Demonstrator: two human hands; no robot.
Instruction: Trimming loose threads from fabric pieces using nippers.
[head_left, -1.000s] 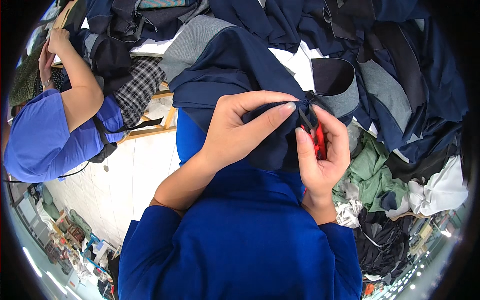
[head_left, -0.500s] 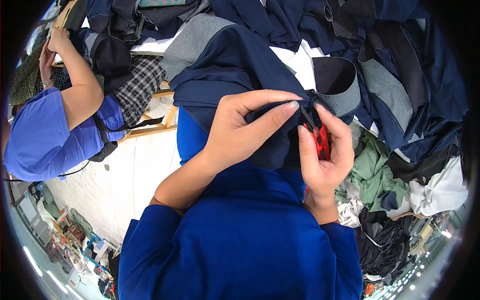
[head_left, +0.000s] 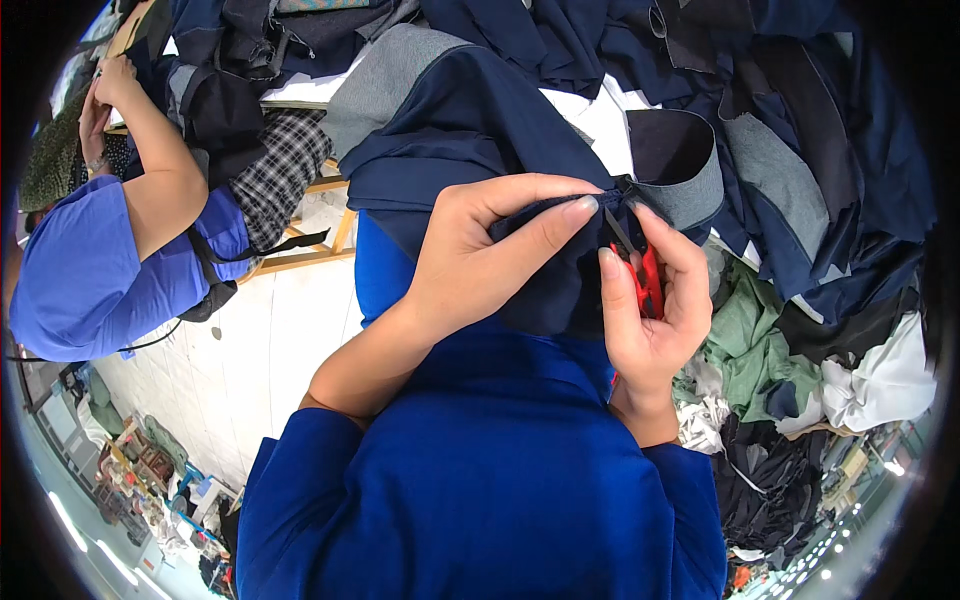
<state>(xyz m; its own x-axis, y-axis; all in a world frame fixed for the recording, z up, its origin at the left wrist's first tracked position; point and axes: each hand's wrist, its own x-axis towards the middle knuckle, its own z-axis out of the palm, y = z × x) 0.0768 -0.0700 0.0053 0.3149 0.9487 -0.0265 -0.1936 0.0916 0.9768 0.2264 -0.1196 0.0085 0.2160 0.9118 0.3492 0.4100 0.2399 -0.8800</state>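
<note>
My left hand [head_left: 480, 255] pinches a fold of a dark navy garment [head_left: 470, 130] between thumb and fingers, holding its edge taut. My right hand [head_left: 655, 310] is closed around small red thread snips [head_left: 645, 280], whose metal blades point up at the pinched edge right beside my left fingertips. A grey-lined collar or cuff part [head_left: 690, 170] of the garment sits just above my right hand. The rest of the garment drapes down toward my blue top.
A large heap of dark blue, grey and black clothing [head_left: 800, 120] covers the table ahead. Green, white and black fabric scraps [head_left: 780, 370] lie at the right. A person in a blue top [head_left: 90, 270] works at the left, arm raised, beside a wooden frame [head_left: 320, 225].
Both hands stay at the garment's edge; my right hand with the snips has shifted slightly along the fold. The person at left has barely moved.
</note>
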